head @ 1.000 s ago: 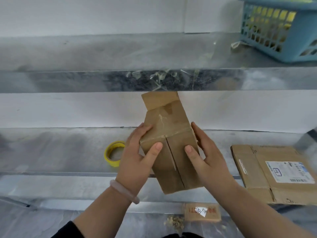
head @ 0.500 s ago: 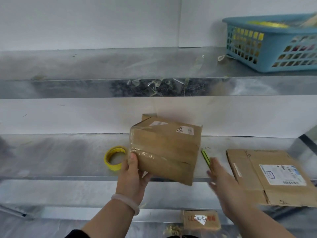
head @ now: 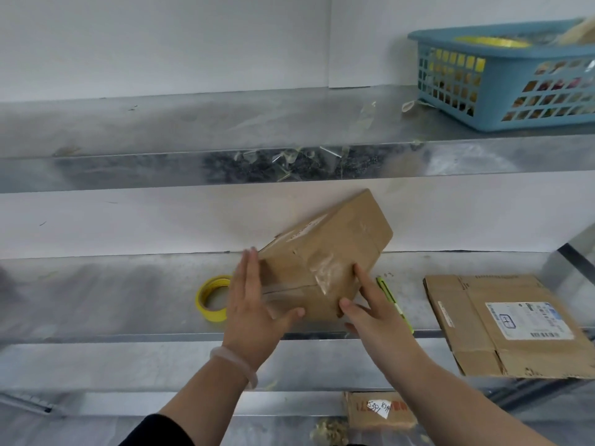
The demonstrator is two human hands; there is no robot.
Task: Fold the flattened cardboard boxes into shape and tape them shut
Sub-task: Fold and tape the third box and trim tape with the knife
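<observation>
A small folded brown cardboard box [head: 325, 252] with clear tape on it is held tilted above the metal shelf [head: 112, 294]. My left hand [head: 254, 304] lies flat against its left side with straight fingers and the thumb under the near edge. My right hand [head: 370, 304] holds its right near corner, the index finger up the side and the thumb on the front face. A yellow tape roll [head: 213, 297] lies on the shelf just left of my left hand. A flattened cardboard box [head: 502, 323] with a white label lies at the right.
A green-yellow utility knife [head: 391, 294] lies on the shelf partly under my right hand. A blue plastic basket [head: 502, 75] stands on the upper shelf at the right. Tape scraps cling to the upper shelf's front edge [head: 289, 162]. A small brown package [head: 380, 410] lies lower down.
The box has turned from an upright flap-up pose to a tilted closed block. My right hand let go, reached right, then came back onto the box. My left hand shifted to its left side.
</observation>
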